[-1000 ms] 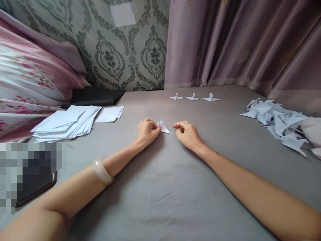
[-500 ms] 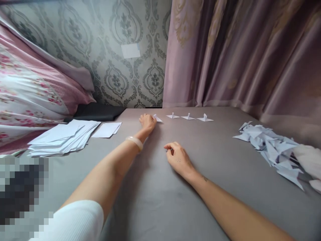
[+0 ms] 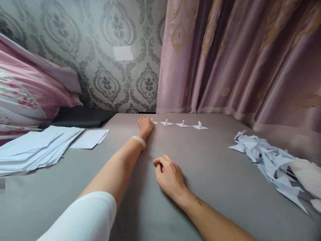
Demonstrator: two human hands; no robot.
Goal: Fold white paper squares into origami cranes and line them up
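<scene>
At the far end of the grey surface, my left hand [image 3: 145, 124] reaches to the leftmost white paper crane [image 3: 153, 121]. Its fingers are bent against the crane's left side, and they partly hide it. To its right, in a row, stand three more folded cranes, a near one [image 3: 166, 123], a middle one [image 3: 183, 124] and a right one [image 3: 200, 126], wings spread flat and a small part upright. My right hand [image 3: 170, 174] rests on the surface closer to me, loosely curled. A gap shows between its thumb and fingers, with nothing in it.
A heap of folded paper pieces [image 3: 268, 155] lies on the right, beside a white cloth [image 3: 307, 175]. Stacked white sheets [image 3: 37, 147] and smaller sheets [image 3: 87, 139] lie on the left, before a black folded item [image 3: 84, 116]. Curtains [image 3: 225, 67] hang behind.
The view has shifted, so the sheets sit further left and the row lower. My left hand stays at the leftmost crane, and my right hand remains curled on the surface.
</scene>
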